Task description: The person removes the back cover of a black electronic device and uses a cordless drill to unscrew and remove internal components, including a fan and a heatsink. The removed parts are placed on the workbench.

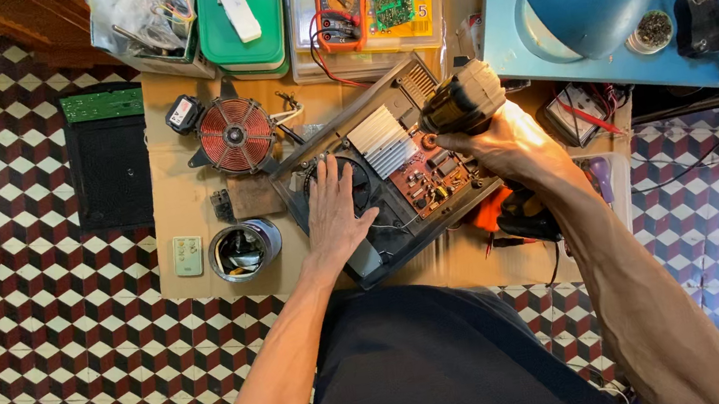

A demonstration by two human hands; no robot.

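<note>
Gripping a cordless driver [461, 101] in a closed fist, the right hand [501, 140] sets its nose down at the circuit board [427, 178] inside the opened appliance casing [375, 181]. The left hand [335, 217] lies flat, fingers spread, holding nothing, pressing on the casing near the fan. Casing rests on cardboard [180, 190], copper coil [235, 135] just beside it. Risk, in my judgement: a slipping bit could gouge the board's components; loose wires nearby could snag.
</note>
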